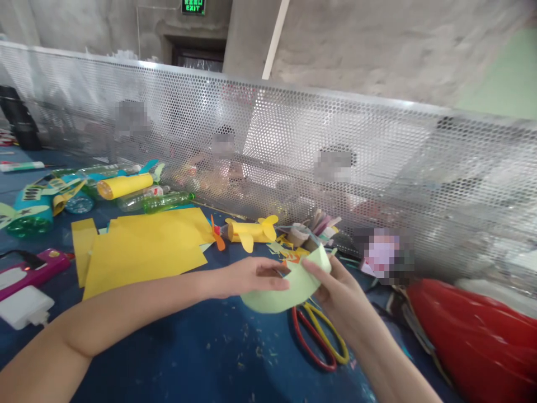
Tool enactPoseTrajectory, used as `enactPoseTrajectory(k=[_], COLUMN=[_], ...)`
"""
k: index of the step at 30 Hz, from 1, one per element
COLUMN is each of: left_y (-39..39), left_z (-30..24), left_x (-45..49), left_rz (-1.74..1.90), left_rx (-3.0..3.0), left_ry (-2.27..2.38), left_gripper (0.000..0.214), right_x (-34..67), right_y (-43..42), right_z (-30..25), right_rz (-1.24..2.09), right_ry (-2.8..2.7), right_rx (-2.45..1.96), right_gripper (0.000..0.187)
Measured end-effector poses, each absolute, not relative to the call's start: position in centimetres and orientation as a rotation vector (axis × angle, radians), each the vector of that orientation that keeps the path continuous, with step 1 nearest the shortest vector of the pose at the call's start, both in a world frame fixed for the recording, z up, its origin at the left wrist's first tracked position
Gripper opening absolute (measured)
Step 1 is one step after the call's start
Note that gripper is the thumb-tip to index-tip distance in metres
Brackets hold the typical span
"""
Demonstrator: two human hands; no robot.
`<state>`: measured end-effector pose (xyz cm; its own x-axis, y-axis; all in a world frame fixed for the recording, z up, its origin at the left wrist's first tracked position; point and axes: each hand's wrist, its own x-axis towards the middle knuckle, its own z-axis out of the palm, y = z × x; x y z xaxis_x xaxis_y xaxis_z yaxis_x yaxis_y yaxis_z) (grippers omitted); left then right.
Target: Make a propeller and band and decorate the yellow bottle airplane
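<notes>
Both of my hands hold a curved strip of pale green paper point(289, 288) above the blue table point(201, 352). My left hand point(247, 277) pinches its left end, thumb on top. My right hand point(335, 291) grips its right end, fingers curled round the upper edge. Under the paper lie scissors with red and yellow handles point(319, 338). A small yellow paper plane with an orange propeller point(247, 230) rests just beyond my hands.
Yellow paper sheets point(142, 249) lie to the left, with plastic bottles point(168, 201) and a yellow tube point(123, 186) behind. A pink phone point(33, 268) and white charger point(25, 308) sit at far left. A red object point(474, 336) fills the right. Behind the perforated metal screen point(377, 162) sit other people.
</notes>
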<state>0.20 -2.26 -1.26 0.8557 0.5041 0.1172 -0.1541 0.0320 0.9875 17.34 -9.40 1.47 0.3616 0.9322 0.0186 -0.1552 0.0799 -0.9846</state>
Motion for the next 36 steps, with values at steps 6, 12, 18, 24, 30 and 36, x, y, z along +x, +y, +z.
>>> enactPoseTrajectory(k=[6,12,18,24,30,36], left_y=[-2.0,0.2,2.3,3.3,3.5,3.2], left_z=[-0.9,-0.7,-1.4,-1.8,-1.6,-0.8], left_x=[0.0,-0.7,-1.3,-1.4,-1.3,-1.5], left_rz=[0.572,0.523,0.555,0.670,0.740,0.742], left_rx=[1.509,1.895,2.075,1.821,1.747,1.685], left_ry=[0.454,0.643,0.746,0.806,0.782,0.813], left_gripper=[0.017,0.017,0.019,0.026,0.021,0.016], right_x=[17.9,20.7,23.3,24.1,23.1,22.1], right_y=[-9.0,-8.6,-8.4,-9.0,-8.8,-9.1], right_z=[1.0,1.5,0.1,-1.8,-2.2,-2.3], right_rz=[0.906,0.805,0.431,0.395,0.235,0.275], right_ry=[-0.898,-1.216,-1.809,-2.081,-2.137,-2.147], right_rx=[-1.218,-1.477,-1.967,-2.585,-2.693,-2.732], right_gripper=[0.040,0.041,0.026,0.015,0.020,0.021])
